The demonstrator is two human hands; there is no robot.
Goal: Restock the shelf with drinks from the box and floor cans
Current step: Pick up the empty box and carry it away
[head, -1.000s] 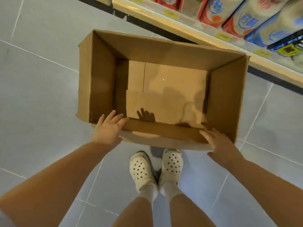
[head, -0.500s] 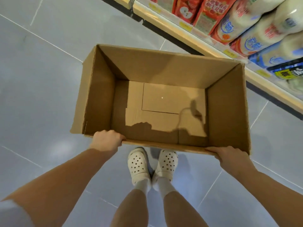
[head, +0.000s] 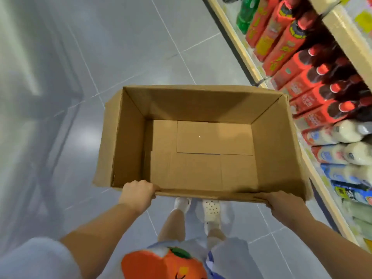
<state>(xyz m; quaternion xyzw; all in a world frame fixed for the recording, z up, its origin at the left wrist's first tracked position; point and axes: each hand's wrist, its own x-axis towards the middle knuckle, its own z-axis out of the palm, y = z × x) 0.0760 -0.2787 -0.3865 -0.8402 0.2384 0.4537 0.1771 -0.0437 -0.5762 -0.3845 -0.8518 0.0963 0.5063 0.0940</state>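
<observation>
A: What changed just now?

B: The cardboard box was on the floor a second ago. Now it's lifted, center frame, with the left hand and right hand each curled over its near rim.

A: Anything inside?

B: Zero drinks, bare bottom. I'd judge the box emptied and being carried off.

A: Counts?

B: One box, two hands, no floor cans visible. The shelf, right side, holds bottles too blurred to count.

Matt cardboard box (glossy floor tiles)
</observation>
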